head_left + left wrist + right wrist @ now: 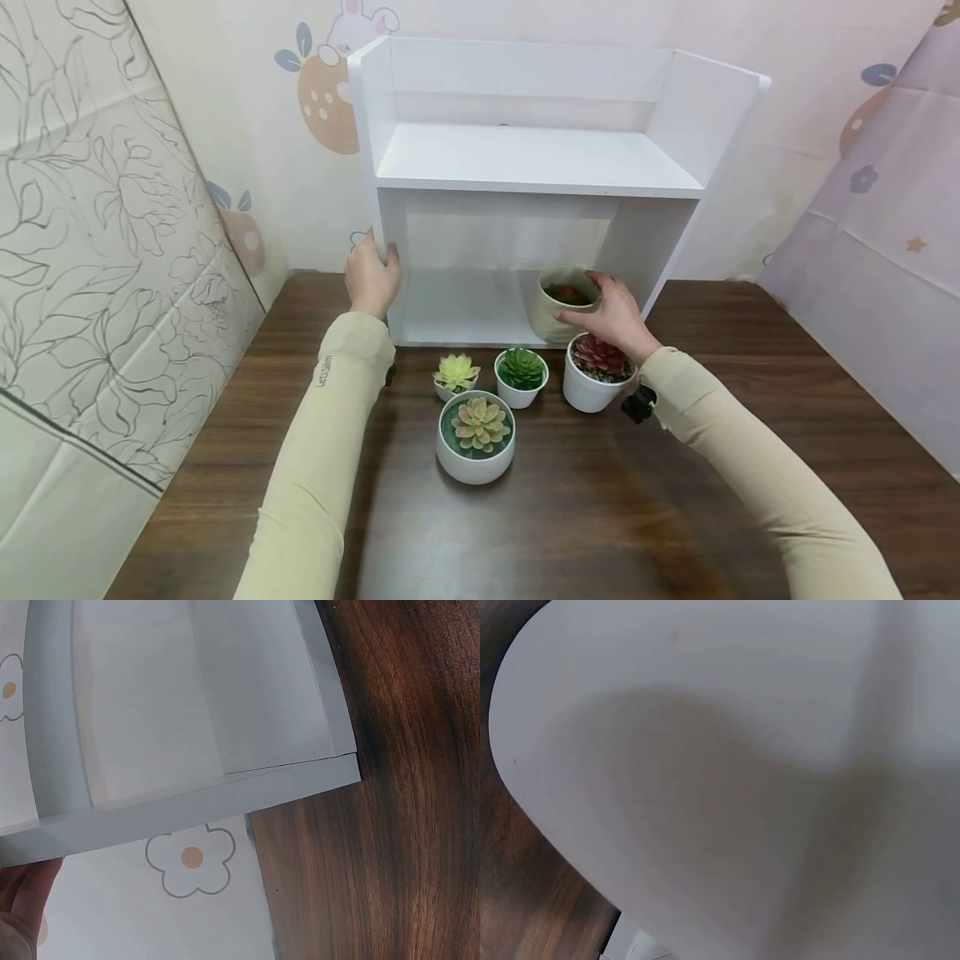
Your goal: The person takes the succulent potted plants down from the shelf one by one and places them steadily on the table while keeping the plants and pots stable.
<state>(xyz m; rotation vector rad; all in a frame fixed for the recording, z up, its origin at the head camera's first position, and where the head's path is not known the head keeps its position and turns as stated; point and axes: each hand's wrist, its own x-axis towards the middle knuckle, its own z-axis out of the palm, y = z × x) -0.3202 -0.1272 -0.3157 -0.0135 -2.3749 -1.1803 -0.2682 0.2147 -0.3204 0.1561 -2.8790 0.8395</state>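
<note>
My left hand (372,275) grips the left side panel of a white two-tier shelf (536,185), thumb at the front edge. The left wrist view shows part of this hand at the lower left, against the panel (187,814). My right hand (611,315) holds a cream pot (551,321) by its rim, thumb at the front, at the right end of the lower tier. Inside that pot is a reddish plant (567,294). Just under the right hand stands a white pot with a dark red succulent (600,354). A blurred white curved surface (705,787) fills most of the right wrist view.
In front of the shelf, on the dark wooden table (570,517), stand a small yellow-green succulent (456,372), a green succulent (521,368) and a wider white bowl (476,467) with a pinkish-green succulent. Patterned walls (112,192) border the table's back and sides.
</note>
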